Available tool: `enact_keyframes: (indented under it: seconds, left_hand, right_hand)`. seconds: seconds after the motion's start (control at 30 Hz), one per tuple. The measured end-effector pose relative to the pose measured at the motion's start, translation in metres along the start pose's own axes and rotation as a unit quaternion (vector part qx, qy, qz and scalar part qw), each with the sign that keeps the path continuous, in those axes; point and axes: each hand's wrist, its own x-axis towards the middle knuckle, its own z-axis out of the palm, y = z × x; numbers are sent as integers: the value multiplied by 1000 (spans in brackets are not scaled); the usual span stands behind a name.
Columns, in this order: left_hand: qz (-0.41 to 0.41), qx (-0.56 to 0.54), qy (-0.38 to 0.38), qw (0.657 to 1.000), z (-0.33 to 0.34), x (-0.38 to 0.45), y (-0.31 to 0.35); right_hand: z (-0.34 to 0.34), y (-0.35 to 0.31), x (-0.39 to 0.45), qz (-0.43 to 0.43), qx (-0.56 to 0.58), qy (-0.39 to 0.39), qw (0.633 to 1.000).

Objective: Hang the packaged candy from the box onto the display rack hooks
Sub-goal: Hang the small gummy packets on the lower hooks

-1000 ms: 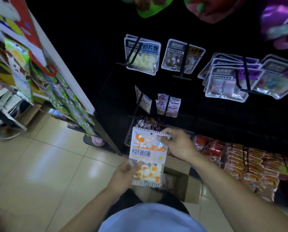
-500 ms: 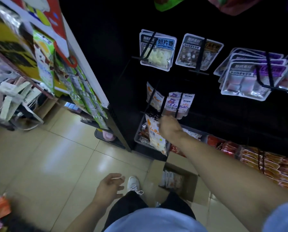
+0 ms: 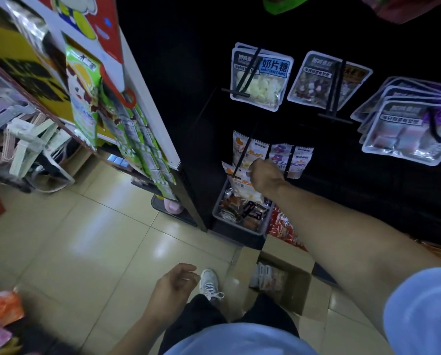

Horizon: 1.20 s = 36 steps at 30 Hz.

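Right hand [image 3: 265, 176] grips one candy packet [image 3: 239, 184] at the hook [image 3: 242, 156]; left hand [image 3: 173, 288], seven o'clock, loosely curled, holds nothing.

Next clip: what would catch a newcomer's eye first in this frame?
The right hand stretched out to the dark rack, holding an orange-and-white candy bag at a low hook. Below it, an open cardboard box with more packets sits on the tiled floor. The left hand hangs empty near the white shoe.
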Motion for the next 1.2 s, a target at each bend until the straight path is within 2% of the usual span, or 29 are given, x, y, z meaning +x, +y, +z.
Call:
enact_keyframes:
  seconds: [0.2,0.3,0.67,0.8,1.1,1.2]
  left_hand:
    - [36,33,-22,999,-5,12,13]
    - [52,57,-29,997,-11,16,15]
    - [137,242,-25,960,-42,43,27]
    - [137,257,-30,956,-48,58,28]
    - [128,254,-145,948,-21,87,42]
    - [142,257,-169,941,-8,102,67]
  right_hand:
    - [10,-3,9,-13,8,-14,1000]
    - [9,-9,12,11,-12,-20,1000]
    - [10,4,32,27,26,31,999]
    - [5,5,31,46,6,43,998]
    - [-5,29,-7,91,18,84,992]
    - [-11,25,-11,49,-5,68,996]
